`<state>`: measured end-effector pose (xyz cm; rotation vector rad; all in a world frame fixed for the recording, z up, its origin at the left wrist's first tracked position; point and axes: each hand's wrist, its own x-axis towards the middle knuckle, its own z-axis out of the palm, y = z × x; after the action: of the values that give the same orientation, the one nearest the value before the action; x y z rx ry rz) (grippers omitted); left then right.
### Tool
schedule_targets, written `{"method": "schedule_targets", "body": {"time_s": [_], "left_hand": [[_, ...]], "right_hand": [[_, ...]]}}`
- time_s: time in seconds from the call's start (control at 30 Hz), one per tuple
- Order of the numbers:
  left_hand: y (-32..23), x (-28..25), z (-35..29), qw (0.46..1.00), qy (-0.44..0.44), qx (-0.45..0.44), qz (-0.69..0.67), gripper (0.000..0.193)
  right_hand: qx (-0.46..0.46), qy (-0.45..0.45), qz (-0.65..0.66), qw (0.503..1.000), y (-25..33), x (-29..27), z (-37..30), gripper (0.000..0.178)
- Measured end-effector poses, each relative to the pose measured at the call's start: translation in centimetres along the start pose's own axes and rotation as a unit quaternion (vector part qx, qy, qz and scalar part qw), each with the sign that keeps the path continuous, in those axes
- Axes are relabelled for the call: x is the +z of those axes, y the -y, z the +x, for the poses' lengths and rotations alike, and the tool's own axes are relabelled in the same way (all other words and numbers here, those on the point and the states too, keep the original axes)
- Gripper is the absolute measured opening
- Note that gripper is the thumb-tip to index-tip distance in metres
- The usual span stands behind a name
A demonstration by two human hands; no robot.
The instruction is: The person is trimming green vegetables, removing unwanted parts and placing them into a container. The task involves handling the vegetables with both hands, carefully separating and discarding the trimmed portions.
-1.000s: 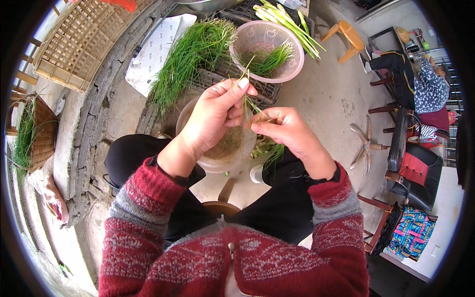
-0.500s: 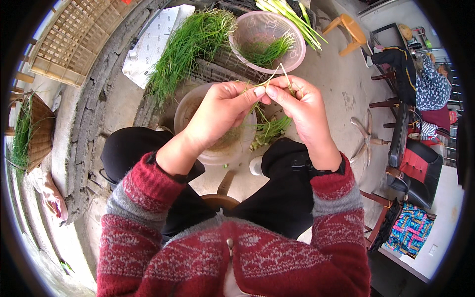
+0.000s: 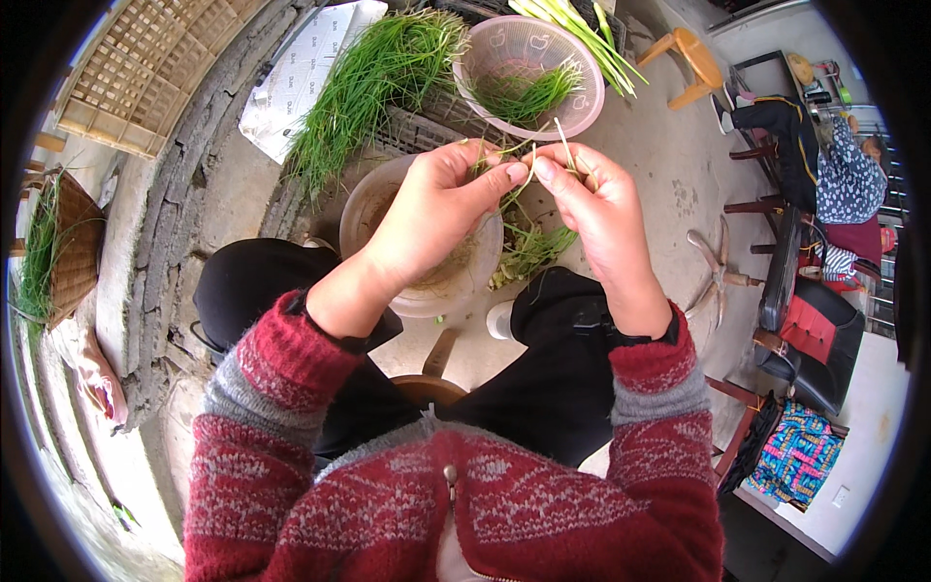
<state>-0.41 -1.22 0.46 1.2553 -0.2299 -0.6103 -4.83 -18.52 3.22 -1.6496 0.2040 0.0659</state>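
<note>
My left hand [image 3: 436, 211] and my right hand [image 3: 596, 209] meet in front of me, each pinching thin chives [image 3: 531, 167] between thumb and fingers. Pale stem ends poke up past the right fingers, and green leaves hang below the hands. Beneath the left hand a whitish basin [image 3: 361, 228] stands on the ground, partly hidden by my wrist. Trimmed green scraps [image 3: 533, 250] lie beside it on the right. Beyond my hands a pink plastic colander [image 3: 593, 112] holds a small bunch of chives [image 3: 543, 95]. To its left lies a large heap of chives [image 3: 373, 78].
Long pale-green stalks [image 3: 582, 44] lie behind the colander, near a yellow wooden stool [image 3: 693, 63]. A dark crate [image 3: 417, 134] sits under the heap. Leftward are stone steps [image 3: 160, 252] and a woven rack [image 3: 160, 68]. Another person [image 3: 844, 179] sits at the far right.
Thumb tips that were nearly touching are now slightly apart. The chive stems between them stand more upright.
</note>
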Motion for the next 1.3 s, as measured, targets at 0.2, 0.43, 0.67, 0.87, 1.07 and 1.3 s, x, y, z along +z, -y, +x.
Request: {"method": "schedule_targets", "body": {"time_s": [0.2, 0.43, 0.67, 0.87, 1.07, 1.3], "left_hand": [[0.5, 0.2, 0.2, 0.999, -0.025, 0.046, 0.002, 0.018], [0.3, 0.1, 0.4, 0.997, -0.060, 0.055, -0.009, 0.017], [-1.3, -2.8, 0.9, 0.972, -0.167, 0.097, -0.137, 0.015], [-0.9, -3.6, 1.3, 0.966, -0.206, 0.041, -0.152, 0.015], [0.5, -0.8, 0.6, 0.996, -0.069, -0.028, -0.049, 0.018], [0.9, 0.8, 0.3, 0.999, -0.038, 0.014, -0.010, 0.020]], "right_hand": [[-0.047, -0.027, -0.015, 0.998, -0.8, 0.8, -0.2, 0.014], [-0.070, -0.039, -0.072, 0.994, -1.2, 0.5, 0.1, 0.013], [-0.066, -0.046, -0.069, 0.994, -0.6, -0.3, 0.4, 0.013], [0.005, -0.017, 0.126, 0.992, 0.6, -2.1, 0.4, 0.009], [0.038, 0.042, 0.219, 0.974, 0.1, -1.3, 0.5, 0.009], [0.052, 0.032, 0.119, 0.991, -0.5, 0.5, 0.5, 0.011]]}}
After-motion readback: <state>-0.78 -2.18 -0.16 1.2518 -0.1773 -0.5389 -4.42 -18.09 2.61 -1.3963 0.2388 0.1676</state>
